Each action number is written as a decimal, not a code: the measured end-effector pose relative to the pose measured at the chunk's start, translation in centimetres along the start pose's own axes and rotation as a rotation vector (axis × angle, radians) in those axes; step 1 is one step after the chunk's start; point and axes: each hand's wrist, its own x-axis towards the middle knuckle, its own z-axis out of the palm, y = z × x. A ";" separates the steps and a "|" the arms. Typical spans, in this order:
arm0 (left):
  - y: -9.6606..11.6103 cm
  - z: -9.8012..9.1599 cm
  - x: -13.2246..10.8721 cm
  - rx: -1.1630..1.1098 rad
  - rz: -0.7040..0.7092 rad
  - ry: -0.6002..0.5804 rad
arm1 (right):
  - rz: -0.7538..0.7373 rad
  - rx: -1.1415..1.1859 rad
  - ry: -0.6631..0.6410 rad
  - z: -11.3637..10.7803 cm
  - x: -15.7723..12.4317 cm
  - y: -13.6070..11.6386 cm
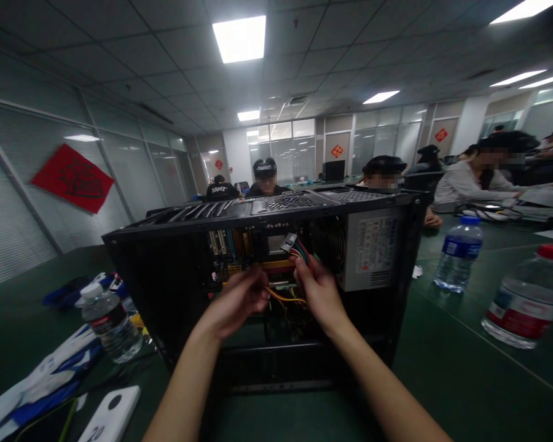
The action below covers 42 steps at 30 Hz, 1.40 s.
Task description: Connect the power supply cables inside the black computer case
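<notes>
A black computer case (267,350) stands open toward me on the green table, with both my hands inside its opening. My right hand (317,288) grips a bundle of coloured wires (300,248) just below a wide pale connector (289,242). To its left, my left hand (244,293) has its fingers curled around yellow wires (279,296) that run toward my right hand. The power supply (371,248) sits at the upper right of the case. Behind my hands are the motherboard slots (219,242), partly in shadow.
Water bottles stand left (110,322) and right (458,252) of the case, with a red-capped bottle (525,294) farther right. A white phone-like object (113,414) and blue-white cloth (50,380) lie at the front left. Several people sit beyond the case.
</notes>
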 end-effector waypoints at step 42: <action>-2.6 3.6 0.4 0.121 0.245 0.053 | 0.226 0.357 -0.330 -1.0 0.1 -1.3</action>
